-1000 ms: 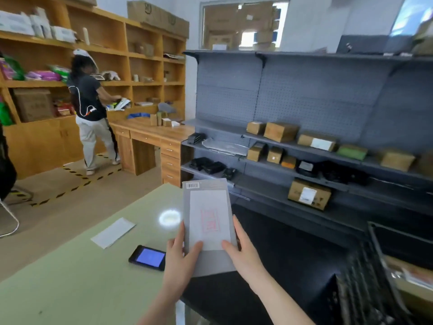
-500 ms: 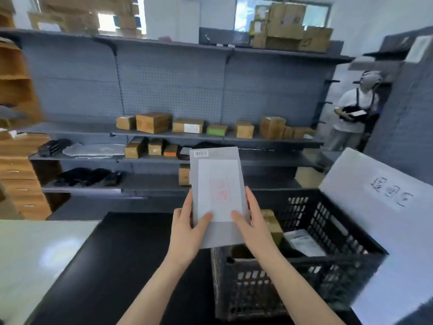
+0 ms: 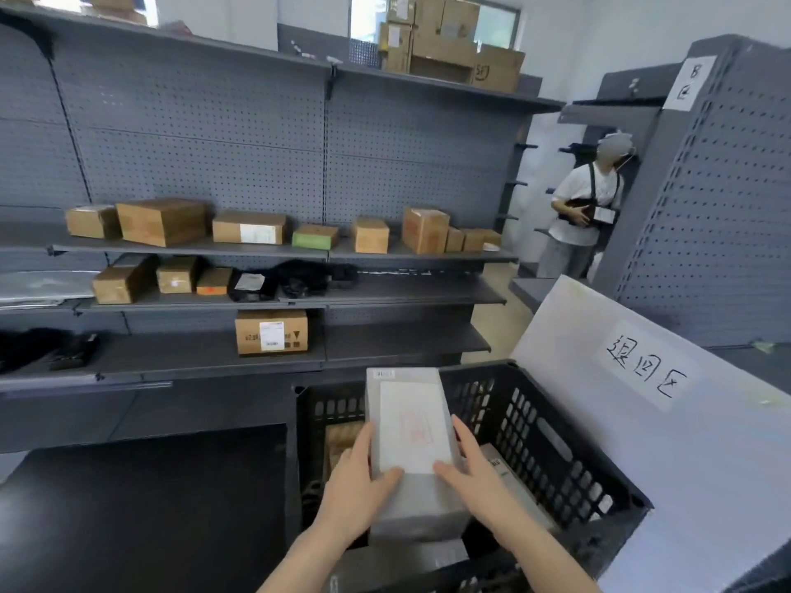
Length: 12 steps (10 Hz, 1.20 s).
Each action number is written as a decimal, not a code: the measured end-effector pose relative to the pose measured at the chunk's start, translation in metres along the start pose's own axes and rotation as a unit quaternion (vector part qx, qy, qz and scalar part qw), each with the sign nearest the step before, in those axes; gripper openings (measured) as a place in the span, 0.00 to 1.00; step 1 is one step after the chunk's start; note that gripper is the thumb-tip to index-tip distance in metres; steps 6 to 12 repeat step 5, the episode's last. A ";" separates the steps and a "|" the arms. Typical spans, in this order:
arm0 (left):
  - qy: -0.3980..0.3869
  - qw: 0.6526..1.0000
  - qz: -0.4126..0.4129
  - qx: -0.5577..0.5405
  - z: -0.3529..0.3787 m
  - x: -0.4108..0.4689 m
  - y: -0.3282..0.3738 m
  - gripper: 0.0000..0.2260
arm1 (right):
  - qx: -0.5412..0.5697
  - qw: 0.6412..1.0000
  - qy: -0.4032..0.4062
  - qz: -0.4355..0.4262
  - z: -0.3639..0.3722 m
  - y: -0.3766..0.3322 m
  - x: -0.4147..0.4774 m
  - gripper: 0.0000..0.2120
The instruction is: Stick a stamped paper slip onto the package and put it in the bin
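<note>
At nine o'clock, on the grey pegboard shelving [image 3: 192,122], brown cardboard boxes [image 3: 162,221] sit in a row on the upper shelf, with smaller ones and some dark bundles on the shelf below; a single labelled carton [image 3: 271,337] stands alone on the lowest shelf, nearer eleven o'clock. Below that, at seven o'clock, lies a black tabletop [image 3: 141,507]. Moving toward the centre, the left hand [image 3: 355,492] grasps the left edge of the grey package [image 3: 413,455], thumb lying across its front face. The package is tilted, top end away, and is held over the open mouth of the black slotted bin [image 3: 543,438], partly down inside it. A white paper slip [image 3: 413,425] with a faint red stamp is stuck on its front (a small barcode label shows at the top edge). The right hand [image 3: 479,477] grips the package's right edge, thumb on the slip's lower corner. Other parcels lie in the bin beneath. At three o'clock a white board [image 3: 642,442] with handwritten characters leans against the bin's right wall. At one o'clock a person in a white shirt [image 3: 584,207] stands beside a second grey rack [image 3: 706,207], holding a dark device
</note>
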<state>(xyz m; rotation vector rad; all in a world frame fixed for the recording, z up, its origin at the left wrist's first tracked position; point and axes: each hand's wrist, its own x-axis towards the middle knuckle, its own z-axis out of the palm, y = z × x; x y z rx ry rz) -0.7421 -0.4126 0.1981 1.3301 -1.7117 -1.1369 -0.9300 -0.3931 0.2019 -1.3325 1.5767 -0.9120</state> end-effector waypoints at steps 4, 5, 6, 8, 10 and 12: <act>-0.057 0.989 -0.112 0.075 0.030 -0.013 -0.017 0.44 | -0.148 0.983 -0.109 0.017 -0.017 0.036 0.024 0.36; 0.059 0.991 -0.087 0.087 0.024 -0.022 -0.013 0.34 | -0.193 0.981 -0.002 -0.032 -0.011 0.026 0.021 0.32; 0.059 0.991 -0.087 0.087 0.024 -0.022 -0.013 0.34 | -0.193 0.981 -0.002 -0.032 -0.011 0.026 0.021 0.32; 0.059 0.991 -0.087 0.087 0.024 -0.022 -0.013 0.34 | -0.193 0.981 -0.002 -0.032 -0.011 0.026 0.021 0.32; 0.059 0.991 -0.087 0.087 0.024 -0.022 -0.013 0.34 | -0.193 0.981 -0.002 -0.032 -0.011 0.026 0.021 0.32; 0.059 0.991 -0.087 0.087 0.024 -0.022 -0.013 0.34 | -0.193 0.981 -0.002 -0.032 -0.011 0.026 0.021 0.32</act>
